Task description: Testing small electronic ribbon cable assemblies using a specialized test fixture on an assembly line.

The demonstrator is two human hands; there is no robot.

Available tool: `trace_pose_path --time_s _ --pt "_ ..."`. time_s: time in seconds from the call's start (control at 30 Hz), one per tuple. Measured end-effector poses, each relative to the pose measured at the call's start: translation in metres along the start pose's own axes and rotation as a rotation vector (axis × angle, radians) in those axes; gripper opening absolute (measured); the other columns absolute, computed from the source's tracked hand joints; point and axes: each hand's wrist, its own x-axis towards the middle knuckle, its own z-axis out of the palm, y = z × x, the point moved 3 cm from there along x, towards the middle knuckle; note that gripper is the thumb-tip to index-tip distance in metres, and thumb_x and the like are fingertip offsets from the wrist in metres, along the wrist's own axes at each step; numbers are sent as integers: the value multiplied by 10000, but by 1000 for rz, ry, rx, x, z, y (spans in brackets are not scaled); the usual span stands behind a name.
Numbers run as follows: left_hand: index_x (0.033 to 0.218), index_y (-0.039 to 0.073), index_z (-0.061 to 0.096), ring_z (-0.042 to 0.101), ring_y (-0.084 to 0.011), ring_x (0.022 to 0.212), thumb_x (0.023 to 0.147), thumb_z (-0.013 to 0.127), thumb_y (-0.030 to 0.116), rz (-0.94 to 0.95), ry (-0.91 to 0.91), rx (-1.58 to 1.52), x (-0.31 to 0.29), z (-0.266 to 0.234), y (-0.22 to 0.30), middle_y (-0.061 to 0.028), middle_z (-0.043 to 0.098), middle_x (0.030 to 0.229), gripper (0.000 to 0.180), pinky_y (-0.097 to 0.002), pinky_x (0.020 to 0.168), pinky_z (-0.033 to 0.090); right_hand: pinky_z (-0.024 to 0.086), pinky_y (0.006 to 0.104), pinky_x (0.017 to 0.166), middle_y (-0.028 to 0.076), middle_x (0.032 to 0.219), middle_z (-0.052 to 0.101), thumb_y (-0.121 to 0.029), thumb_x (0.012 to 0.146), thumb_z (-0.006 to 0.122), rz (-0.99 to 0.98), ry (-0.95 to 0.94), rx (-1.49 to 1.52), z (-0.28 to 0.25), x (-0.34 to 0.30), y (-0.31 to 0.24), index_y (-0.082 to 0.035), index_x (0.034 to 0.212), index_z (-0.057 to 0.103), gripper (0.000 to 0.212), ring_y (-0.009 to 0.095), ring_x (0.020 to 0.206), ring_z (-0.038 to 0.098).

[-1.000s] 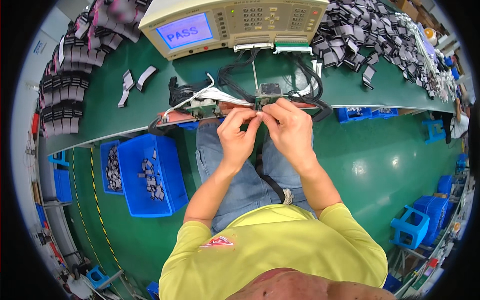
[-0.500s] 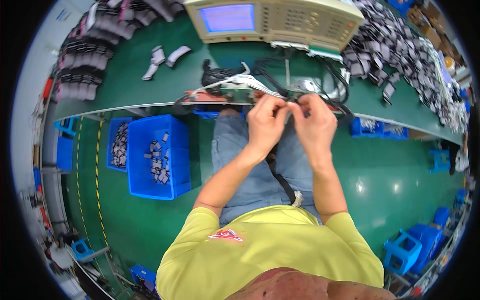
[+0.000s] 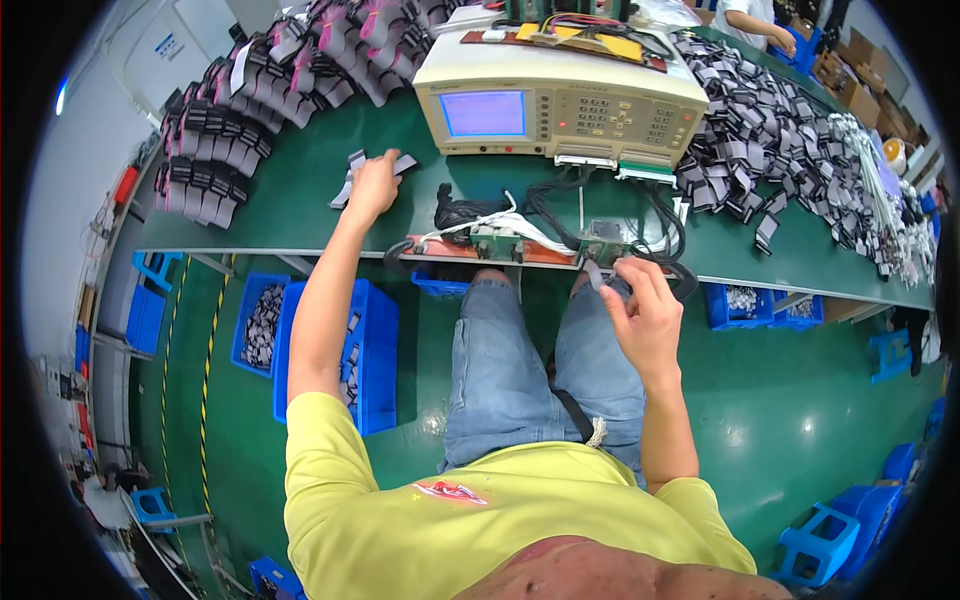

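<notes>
My left hand [image 3: 374,187] is stretched out over the table at the left, on top of a few short grey ribbon cables [image 3: 405,163] with dark ends. Its visible fingers are apart, and none of the cables is seen lifted. A single grey ribbon cable [image 3: 594,274] hangs at the small green connector board [image 3: 604,240] on the table's front edge. Beside it is my right hand [image 3: 648,312], thumb and forefinger parted, the thumb tip at or touching the cable's lower end. A second green connector board [image 3: 497,243] sits to the left on the same reddish strip.
Behind the boards stands a beige test instrument [image 3: 560,110] with a lit screen, joined by black cables [image 3: 668,225]. Ribbon cables lie in stacked rows [image 3: 215,155] at left and a loose heap [image 3: 735,140] at right. Blue bins [image 3: 378,330] stand below. Another person's hand [image 3: 783,40] shows far right.
Both hands were together at the right connector board. My left hand has moved left and away to the loose cables; the right has drawn back slightly. The view has shifted, showing more of the table's far side.
</notes>
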Motion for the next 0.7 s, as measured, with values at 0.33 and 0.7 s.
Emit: trace_pose_path --time_s 0.33,0.7 --pt "1033 -26 644 665 -147 804 806 906 167 74 114 -777 1 30 12 -87 730 897 397 -328 719 536 605 398 656 74 1152 675 -198 878 814 -72 -153 -59 16 3 4 -38 1095 690 297 297 819 731" --pt "1067 -5 730 636 -72 801 933 829 190 -18 129 -1017 -17 44 17 1 738 917 256 -271 724 516 525 466 618 105 895 594 -238 925 768 -98 -359 -275 25 12 12 -39 841 617 263 357 730 654"
